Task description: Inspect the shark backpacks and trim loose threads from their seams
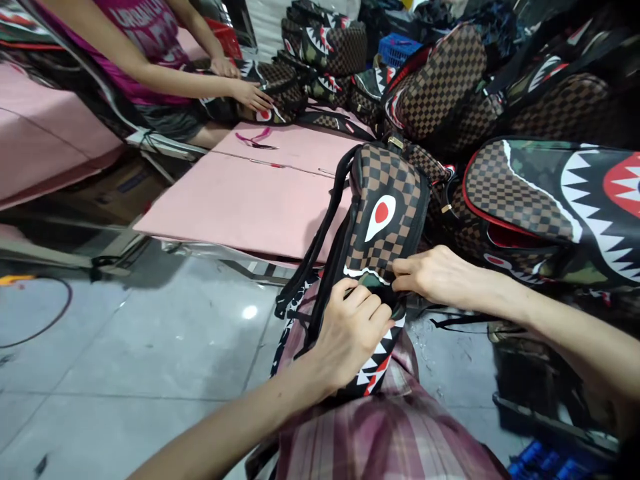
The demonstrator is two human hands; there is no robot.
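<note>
A brown-and-black checkered backpack (395, 180), with a white-and-red eye and shark teeth printed on it, rests on its side across my lap and the pink table's edge. Its black straps hang down to the left. My left hand (355, 327) is closed over the lower part, fingers curled on the printed panel above the teeth. Pinched at the right edge near the white jagged line is my right hand (425, 273); its fingertips are partly hidden against the fabric. The two hands are close together, a short gap of bag between them.
The pink table (225, 207) bears purple thread trimmings (255, 139). More checkered backpacks (440, 87) pile up behind, and another shark-print backpack (525, 193) lies to the right. Across the table, a co-worker's hands (250, 93) rest on a bag. A blue crate (397, 50) stands behind.
</note>
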